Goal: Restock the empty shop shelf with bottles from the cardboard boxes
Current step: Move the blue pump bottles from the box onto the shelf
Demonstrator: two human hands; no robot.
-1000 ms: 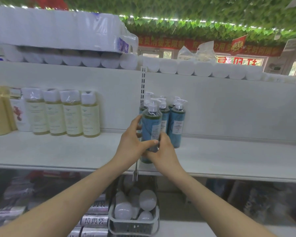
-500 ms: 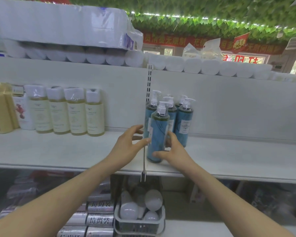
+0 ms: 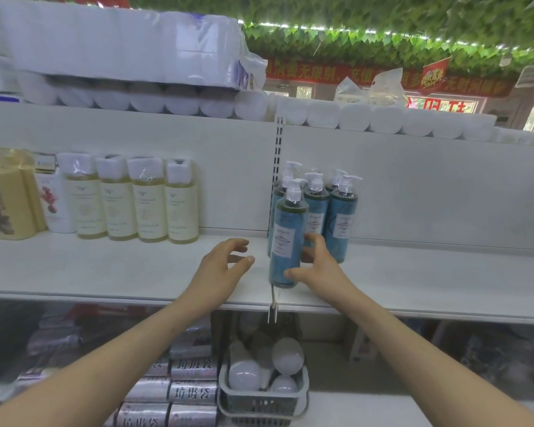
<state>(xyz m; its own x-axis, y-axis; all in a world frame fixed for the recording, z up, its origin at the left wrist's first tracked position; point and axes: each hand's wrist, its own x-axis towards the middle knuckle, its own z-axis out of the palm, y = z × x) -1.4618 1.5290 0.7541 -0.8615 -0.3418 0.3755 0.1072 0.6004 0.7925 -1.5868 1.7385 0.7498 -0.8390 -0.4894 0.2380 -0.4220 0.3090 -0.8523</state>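
The front bottle stands upright near the front edge of the shelf. It is at your right hand's inner side and just ahead of the other blue bottles. It looks full and film-wrapped, so expect it to be weighty, stiff and a little slick. The pump top is no place to lift it, so take it low round the body. Your right hand wraps its lower part, thumb in front and fingers behind. Your left hand hovers just to the left, clear of the bottle, fingers loosely spread and holding nothing.
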